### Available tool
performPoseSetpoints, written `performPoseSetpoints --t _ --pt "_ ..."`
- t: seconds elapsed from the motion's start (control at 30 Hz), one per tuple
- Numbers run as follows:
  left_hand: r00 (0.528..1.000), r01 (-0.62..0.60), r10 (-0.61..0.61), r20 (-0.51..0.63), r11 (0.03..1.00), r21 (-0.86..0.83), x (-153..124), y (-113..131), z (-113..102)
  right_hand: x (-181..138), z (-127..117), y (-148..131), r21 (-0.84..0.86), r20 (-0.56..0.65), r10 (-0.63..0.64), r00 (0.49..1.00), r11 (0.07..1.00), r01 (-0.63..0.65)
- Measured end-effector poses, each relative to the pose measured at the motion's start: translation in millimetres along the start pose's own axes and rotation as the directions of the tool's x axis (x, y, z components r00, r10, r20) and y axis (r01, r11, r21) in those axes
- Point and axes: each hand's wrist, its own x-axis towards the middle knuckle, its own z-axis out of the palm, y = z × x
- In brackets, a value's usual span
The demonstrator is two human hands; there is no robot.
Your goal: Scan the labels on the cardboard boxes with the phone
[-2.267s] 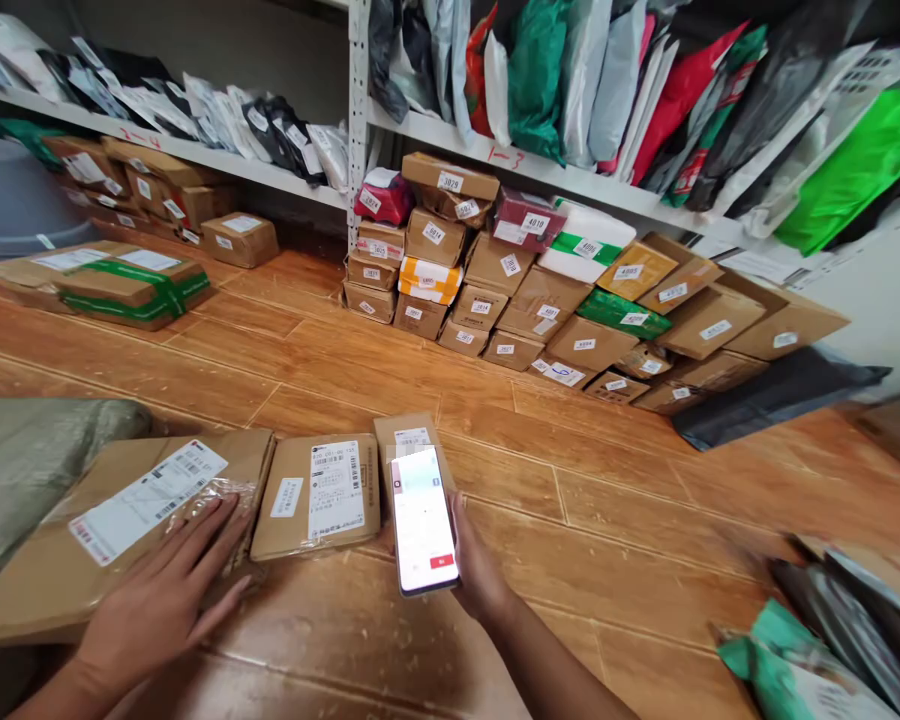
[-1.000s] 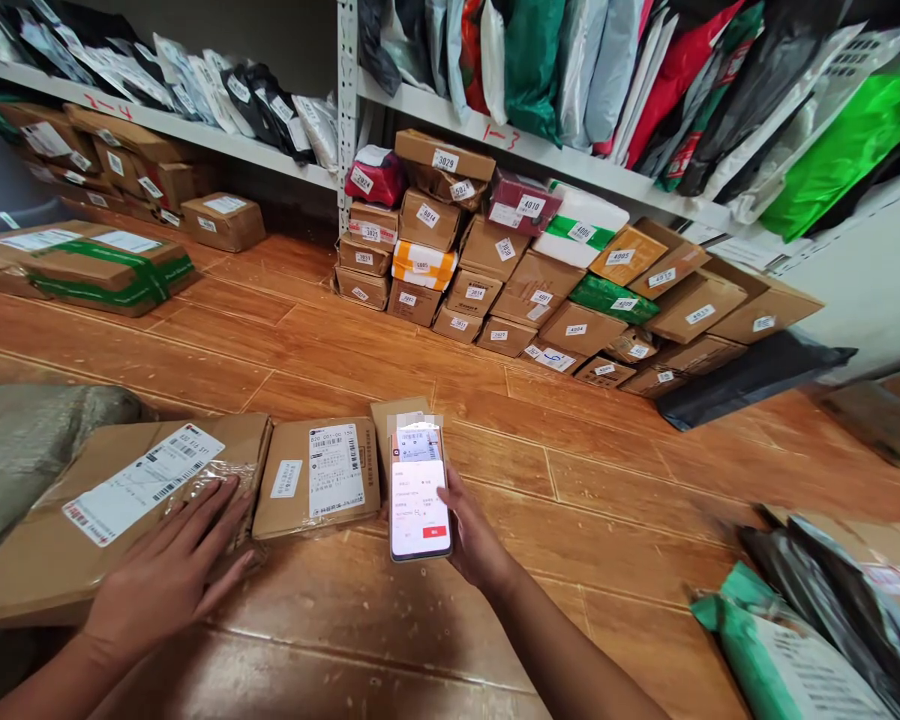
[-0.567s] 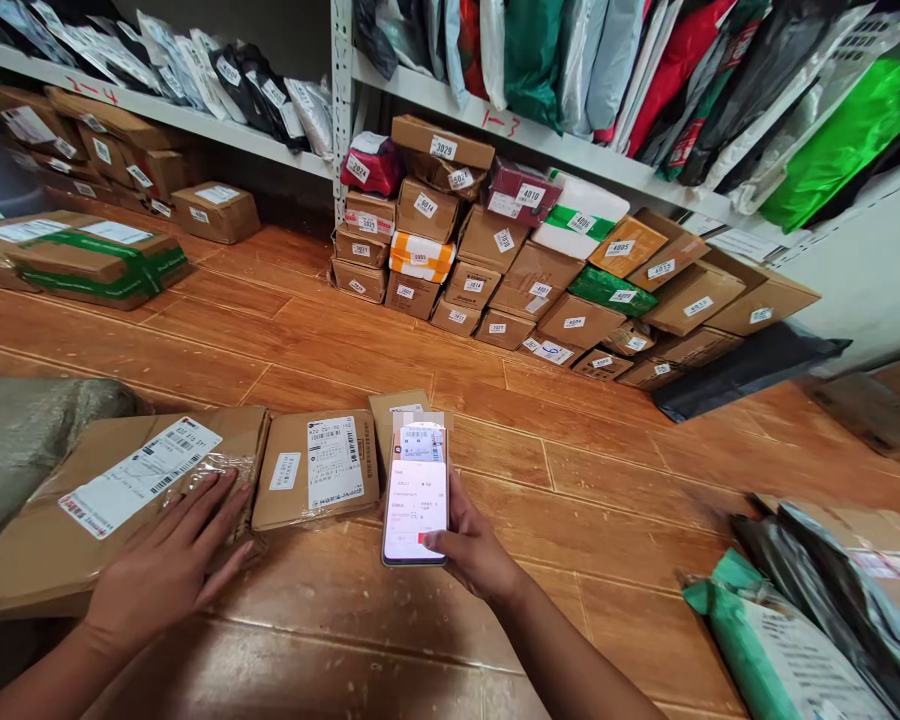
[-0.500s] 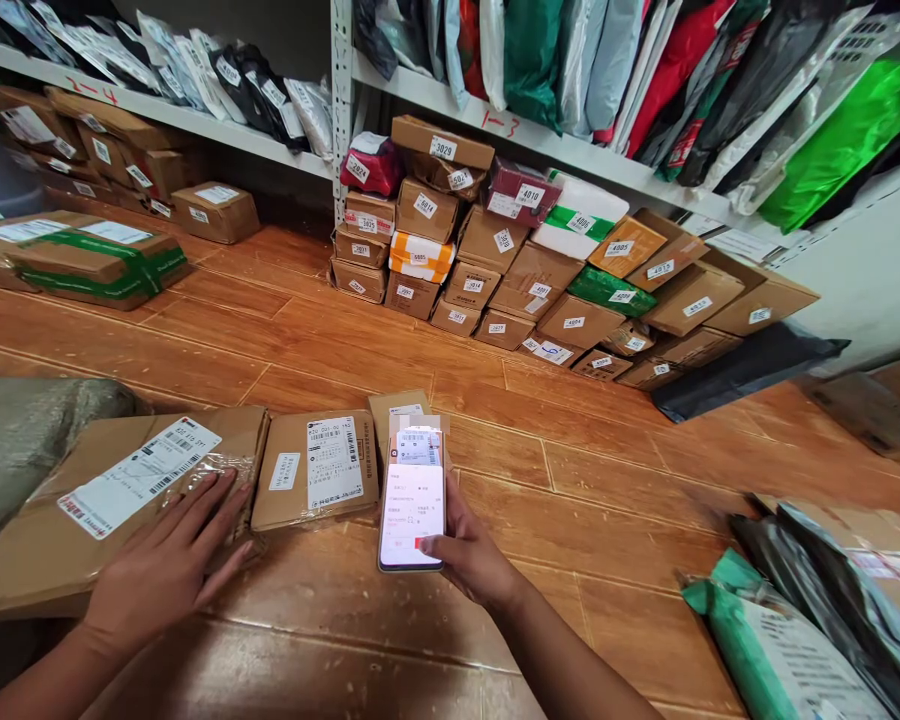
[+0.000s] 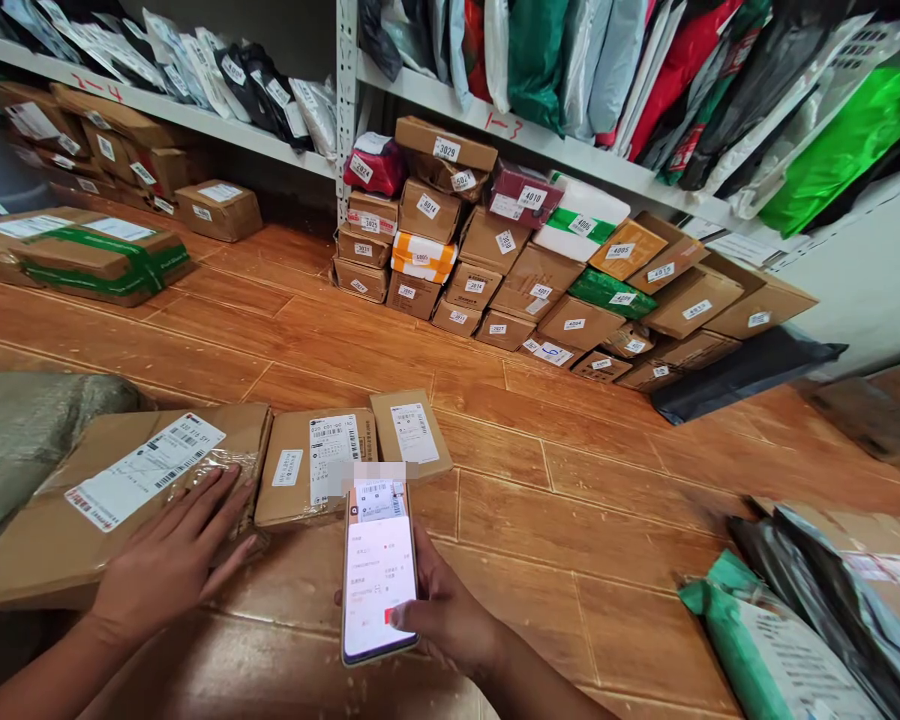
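Observation:
My right hand (image 5: 450,620) grips a smartphone (image 5: 377,570) with its lit screen facing up, thumb on the lower part of the screen. The phone hovers just in front of a medium cardboard parcel (image 5: 315,478) with a barcode label. A small cardboard parcel (image 5: 411,434) lies to that parcel's right. My left hand (image 5: 169,560) rests flat, fingers spread, on the right end of a large cardboard parcel (image 5: 112,500) with a long white label.
A grey-green bag (image 5: 22,440) lies at the left. Stacked numbered boxes (image 5: 532,280) sit under a white shelf (image 5: 555,170) of hanging mailer bags. A green-taped box (image 5: 90,255) lies far left. Dark and green mailer bags (image 5: 802,630) lie at the right on the wooden floor (image 5: 592,500).
My right hand has pulled the phone back toward me and to the left, from over the small parcel to in front of the medium parcel. The left hand has stayed on the large parcel.

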Motion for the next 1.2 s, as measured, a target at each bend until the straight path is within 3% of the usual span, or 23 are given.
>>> performPoseSetpoints --t 0.27,0.43,0.7,0.87,1.0,1.2 --pt "1.000 -0.022 0.023 -0.016 1.000 0.014 1.2 0.2 -0.8 2.8 0.3 2.5 0.002 -0.009 0.016 1.000 1.000 -0.016" --pt "0.999 -0.024 0.025 -0.034 0.999 0.026 0.3 0.2 -0.6 0.8 0.6 5.6 0.106 -0.029 0.055 0.998 0.993 -0.051" --pt "0.999 -0.026 0.026 -0.033 1.000 0.012 1.8 0.1 0.5 -1.4 -0.1 24.8 0.157 -0.075 0.038 0.996 0.987 -0.026" --pt "0.999 -0.018 0.019 -0.029 1.000 0.016 -0.3 0.0 1.5 10.8 11.7 46.9 0.159 -0.169 0.009 0.986 0.987 0.018" --pt "0.999 -0.017 0.018 -0.027 0.999 0.036 0.2 1.6 0.0 23.9 26.2 61.3 0.172 -0.154 -0.001 0.988 0.985 0.028" --pt "1.000 -0.019 0.020 -0.016 0.998 0.056 3.0 3.8 -3.5 42.2 36.8 52.6 0.040 -0.239 -0.043 0.970 0.998 0.054"
